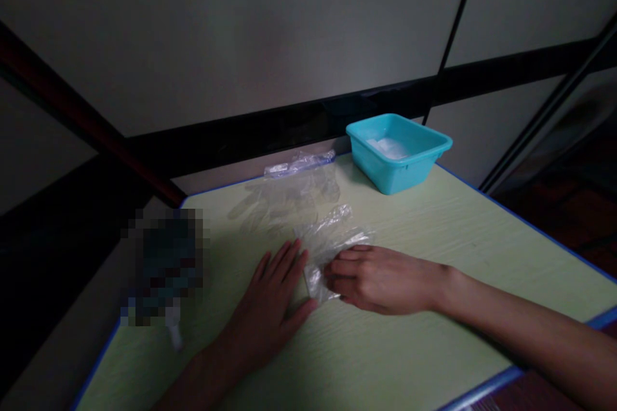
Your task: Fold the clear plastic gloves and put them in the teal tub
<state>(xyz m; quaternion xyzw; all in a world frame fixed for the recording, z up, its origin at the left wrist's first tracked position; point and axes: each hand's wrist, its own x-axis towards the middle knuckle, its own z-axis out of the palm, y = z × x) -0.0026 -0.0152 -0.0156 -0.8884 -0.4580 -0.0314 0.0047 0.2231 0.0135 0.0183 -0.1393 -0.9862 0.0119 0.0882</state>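
A crumpled clear plastic glove or film (321, 250) lies at the middle of the pale green table (409, 347). My left hand (272, 308) rests flat at its left side, fingers stretched out, the fingertips near its edge. From the right, my right hand (373, 277) lies over the plastic, its fingers bent down onto it; the fingertips are partly hidden, so whether they pinch it cannot be made out. Behind the hands, thin clear plastic gloves (289, 199) are spread on the table, with a bunched clear plastic piece (299, 165) at the back edge.
At the back right stands a turquoise basin (405, 170) with something white inside. A pixelated dark item (168, 263) is at the left edge, a small whitish object (174, 327) beside it. Light panels with dark bands (270, 45) rise behind the table.
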